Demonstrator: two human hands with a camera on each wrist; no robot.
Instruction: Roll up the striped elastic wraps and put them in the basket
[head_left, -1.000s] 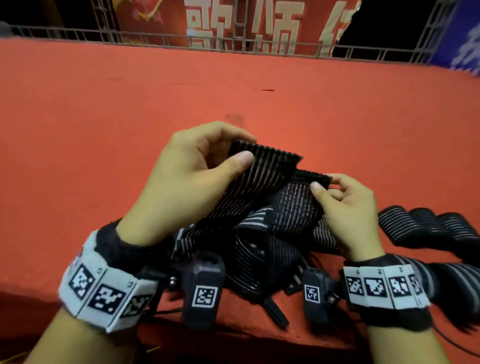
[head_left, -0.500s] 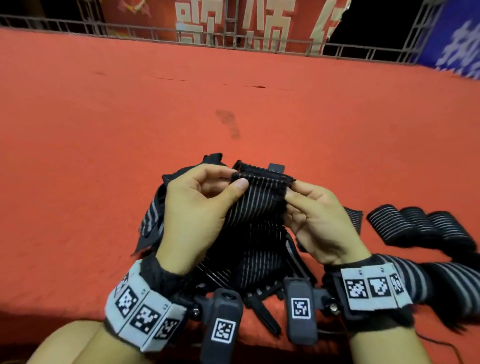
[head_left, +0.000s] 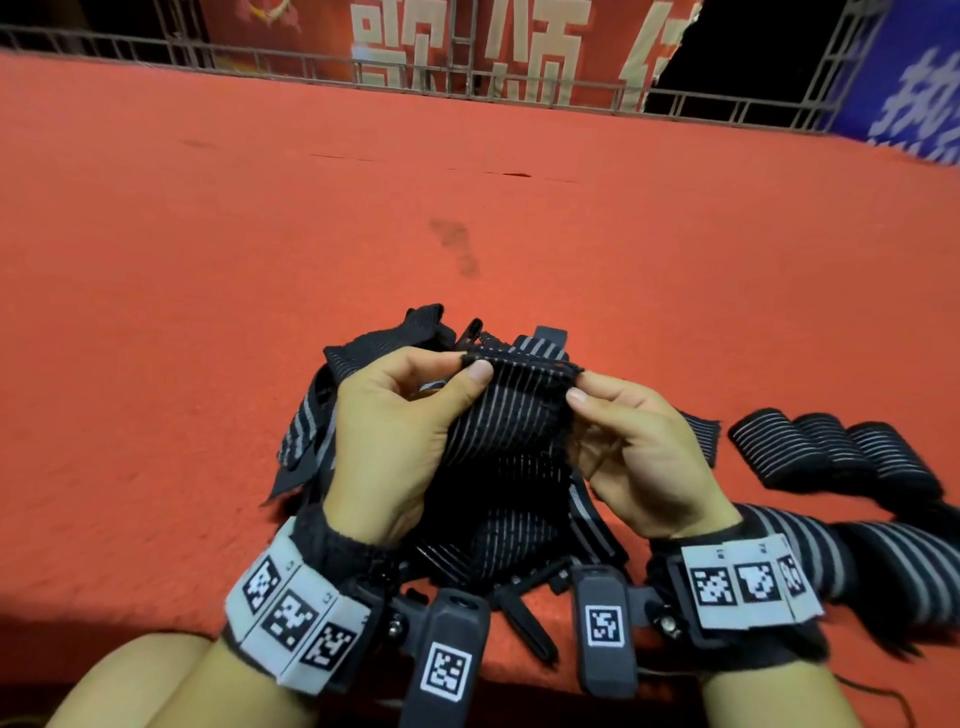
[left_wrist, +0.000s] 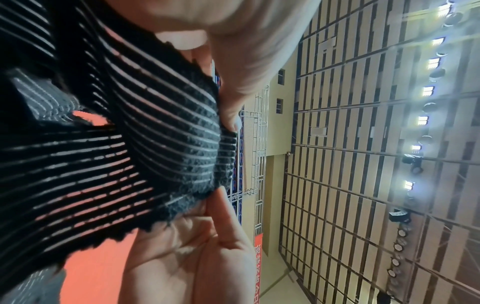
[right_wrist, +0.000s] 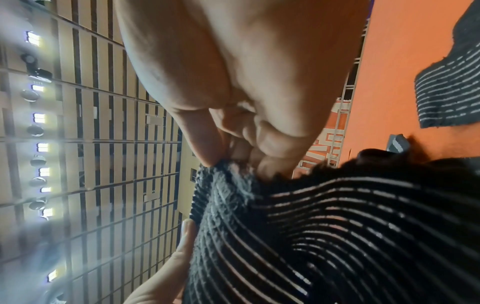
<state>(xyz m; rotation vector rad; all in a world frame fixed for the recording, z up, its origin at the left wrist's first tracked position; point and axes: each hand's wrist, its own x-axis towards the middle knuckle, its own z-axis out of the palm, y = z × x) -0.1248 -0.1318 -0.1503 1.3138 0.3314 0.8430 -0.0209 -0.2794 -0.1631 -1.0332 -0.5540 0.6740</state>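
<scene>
Striped wrap (head_left: 511, 415) now hangs lower, above the pile (head_left: 363, 415) on the red floor (head_left: 208, 312); left hand (head_left: 400, 431) and right hand (head_left: 639, 457) pinch its top corners closer together than before.

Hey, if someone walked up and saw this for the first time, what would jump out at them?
First the striped wrap, stretched in mid-air at the centre: the left hand and the right hand each pinch a corner of its top edge. Beneath them a loose pile of wraps sprawls on the bright red carpet, and a row of rolled wraps lies to the right.
</scene>
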